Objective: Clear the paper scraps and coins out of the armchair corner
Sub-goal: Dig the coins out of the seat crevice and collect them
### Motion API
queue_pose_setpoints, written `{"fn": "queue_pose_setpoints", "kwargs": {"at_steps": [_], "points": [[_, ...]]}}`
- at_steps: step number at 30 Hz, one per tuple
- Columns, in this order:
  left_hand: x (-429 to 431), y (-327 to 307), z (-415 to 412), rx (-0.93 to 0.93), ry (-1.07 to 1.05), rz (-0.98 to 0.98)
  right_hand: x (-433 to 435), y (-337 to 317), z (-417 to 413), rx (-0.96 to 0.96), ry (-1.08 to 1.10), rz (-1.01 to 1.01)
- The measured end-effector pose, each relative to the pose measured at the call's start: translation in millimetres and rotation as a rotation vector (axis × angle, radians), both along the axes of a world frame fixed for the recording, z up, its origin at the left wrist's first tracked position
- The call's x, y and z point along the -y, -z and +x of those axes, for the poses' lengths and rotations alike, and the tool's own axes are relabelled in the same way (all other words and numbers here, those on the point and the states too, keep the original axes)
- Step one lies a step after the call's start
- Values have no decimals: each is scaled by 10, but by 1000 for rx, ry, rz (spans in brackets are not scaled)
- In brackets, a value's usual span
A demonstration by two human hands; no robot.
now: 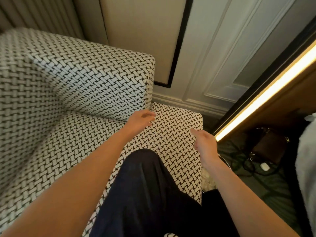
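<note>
**Head view.** Armchair (68, 82) in a black-and-white weave, seen from above. Its corner (148, 106) lies where the back (89, 72) meets the armrest (177, 127).

The left hand (141, 119) is stretched out over the seat (68, 142). Its fingers are loosely bent, with their tips just beside the corner seam. Nothing shows in its grip, though the hand is slightly blurred.

The right hand (206, 145) hovers over the outer edge of the armrest, with fingers relaxed and nearly straight. It holds nothing.

A dark-trousered leg (145, 194) rests against the seat front, between the two arms.

No scraps or coins are visible anywhere on the weave. If any are present, they lie down in the seam ahead of the left fingertips, hidden from this camera.

*Step in hand (judged):* the approach to the corner, with collecting not yet begun.

*Next move (judged):* the left fingers must go into the seam and feel for the pieces. Paper calls for a pinch, and coins for a scoop or a drag out onto the seat. The right hand is well placed to press the armrest aside and widen the gap.

A bag (268, 147) and a light strip (265, 94) lie to the right, well apart from the work.
</note>
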State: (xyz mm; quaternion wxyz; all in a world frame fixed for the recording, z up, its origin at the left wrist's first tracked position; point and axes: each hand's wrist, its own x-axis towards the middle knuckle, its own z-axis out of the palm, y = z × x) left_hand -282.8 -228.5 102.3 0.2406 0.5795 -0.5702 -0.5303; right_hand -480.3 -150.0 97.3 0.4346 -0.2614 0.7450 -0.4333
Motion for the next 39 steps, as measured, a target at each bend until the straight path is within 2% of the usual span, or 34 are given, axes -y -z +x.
{"fn": "queue_pose_setpoints", "kwargs": {"at_steps": [2,4,8,13,16,20,26,30,34,39], "points": [[-32,131,309,57,-35,-12,104,0,294,-138,-104,-61],[-74,332,591,163,-67,-20,202,28,571,-183,-209,-103],[-177,813,1156,681,-89,-67,356,170,1063,-155,-381,-133],[-296,1130,1867,975,-49,3,512,333,1389,-162,-501,-194],[-336,1293,2139,1004,-16,43,663,439,1487,-204,-562,-232],[-393,1411,2135,1093,-61,-59,836,631,1651,-407,-738,-265],[-407,1441,2130,1088,-115,-118,1215,885,1942,-690,-969,-301],[-407,1516,2159,1083,-151,-159,1417,1025,2203,-863,-987,-256],[-415,1543,2157,1092,-155,-164,1343,1137,2391,-1058,-1029,-109],[-423,1566,2161,1093,-188,-195,1269,1170,2535,-1050,-1070,-19]]}}
